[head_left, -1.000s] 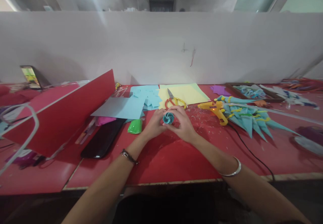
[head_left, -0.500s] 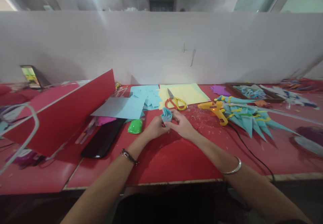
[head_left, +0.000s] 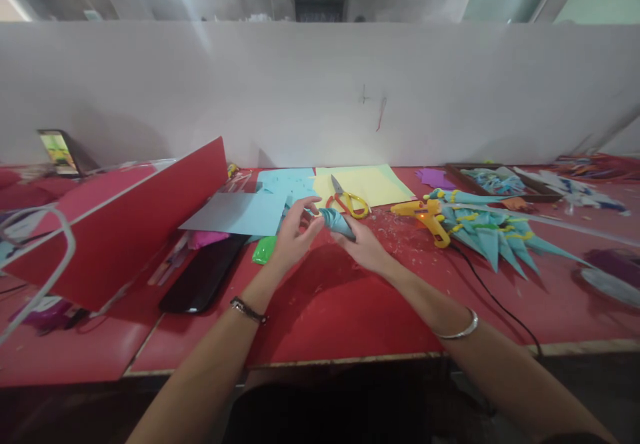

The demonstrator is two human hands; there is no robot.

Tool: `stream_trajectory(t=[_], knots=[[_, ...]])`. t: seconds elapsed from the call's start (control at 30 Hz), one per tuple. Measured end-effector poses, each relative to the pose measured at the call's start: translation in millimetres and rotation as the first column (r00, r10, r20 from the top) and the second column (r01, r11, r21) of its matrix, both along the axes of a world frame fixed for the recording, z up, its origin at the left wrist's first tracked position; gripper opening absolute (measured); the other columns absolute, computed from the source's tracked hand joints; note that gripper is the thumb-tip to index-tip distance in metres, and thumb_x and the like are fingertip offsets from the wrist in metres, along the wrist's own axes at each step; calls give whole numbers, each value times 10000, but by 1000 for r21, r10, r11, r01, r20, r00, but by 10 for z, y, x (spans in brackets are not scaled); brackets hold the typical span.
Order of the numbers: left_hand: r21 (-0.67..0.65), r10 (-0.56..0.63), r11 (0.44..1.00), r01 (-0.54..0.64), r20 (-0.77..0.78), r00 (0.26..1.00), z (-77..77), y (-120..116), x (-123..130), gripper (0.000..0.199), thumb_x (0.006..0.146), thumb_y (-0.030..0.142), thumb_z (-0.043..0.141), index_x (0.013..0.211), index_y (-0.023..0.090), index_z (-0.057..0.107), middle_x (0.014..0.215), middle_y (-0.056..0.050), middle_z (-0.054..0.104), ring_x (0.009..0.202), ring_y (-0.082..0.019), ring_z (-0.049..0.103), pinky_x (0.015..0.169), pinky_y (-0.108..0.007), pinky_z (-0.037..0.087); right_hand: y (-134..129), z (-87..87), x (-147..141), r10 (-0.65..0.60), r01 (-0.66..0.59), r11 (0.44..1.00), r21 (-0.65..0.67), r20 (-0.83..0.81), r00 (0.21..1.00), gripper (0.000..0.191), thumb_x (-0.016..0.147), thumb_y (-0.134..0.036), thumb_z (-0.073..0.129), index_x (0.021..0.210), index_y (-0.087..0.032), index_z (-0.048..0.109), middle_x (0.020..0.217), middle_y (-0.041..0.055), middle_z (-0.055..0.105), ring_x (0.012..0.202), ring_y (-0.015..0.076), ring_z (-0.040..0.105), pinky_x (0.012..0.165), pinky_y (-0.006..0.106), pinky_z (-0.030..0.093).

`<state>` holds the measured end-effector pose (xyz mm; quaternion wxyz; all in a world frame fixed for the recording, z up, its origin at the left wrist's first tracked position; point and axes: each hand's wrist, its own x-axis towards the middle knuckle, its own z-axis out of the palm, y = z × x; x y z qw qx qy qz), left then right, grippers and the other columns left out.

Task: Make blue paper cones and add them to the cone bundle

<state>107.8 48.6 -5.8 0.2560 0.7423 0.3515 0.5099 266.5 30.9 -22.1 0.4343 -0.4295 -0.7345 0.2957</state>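
Right hand (head_left: 367, 247) has fingers round the blue roll (head_left: 337, 222); left hand (head_left: 294, 237) has fingers apart. Hold softly, don't squash it.

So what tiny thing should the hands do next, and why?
Perhaps curl the left hand gently round the folded end of the light-blue rolled paper piece: that hand is open just beside this end, while only the right hand clearly holds the piece.
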Motion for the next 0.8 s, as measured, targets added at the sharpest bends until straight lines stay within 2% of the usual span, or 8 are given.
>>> stream_trajectory(t=[0.07,0.17,0.4,0.57,0.8], knots=[[26,-30,999,32,-69,997,18,-21,10,267,775,285,493,1024,191,518,850,-18,478,688,-85,468,615,-198,414,7,-22,-5,13,-13,1000,-9,9,1000,325,757,-324,480,1030,-150,512,857,42,601,734,167,550,668,283,424],[23,-6,1000,9,-126,992,5,-12,10,211,767,280,516,944,182,573,786,-5,473,644,-83,462,589,-202,413,15,-46,-2,28,-28,1000,-13,31,999,348,744,-328,505,1040,-147,521,878,51,611,763,177,558,680,287,421],[26,21,1000,-15,-221,975,-17,15,-5,211,757,266,531,943,182,582,721,9,477,642,-95,469,594,-211,402,10,-44,8,10,-9,1000,-13,75,997,269,733,-296,509,946,-140,559,786,32,610,695,161,548,624,263,408],[41,-25,999,37,-253,967,-12,13,9,228,778,281,502,962,164,571,752,-1,486,623,-91,458,589,-213,393,8,-44,2,-5,2,1000,23,113,994,258,717,-286,519,928,-143,557,776,30,597,680,158,536,614,262,398],[83,7,996,18,-288,957,-16,-4,20,222,794,270,480,968,161,564,773,-12,503,663,-106,459,624,-224,390,-1,-43,-4,-28,27,1000,11,125,992,254,712,-268,518,938,-154,544,784,29,580,691,156,531,629,275,407]])
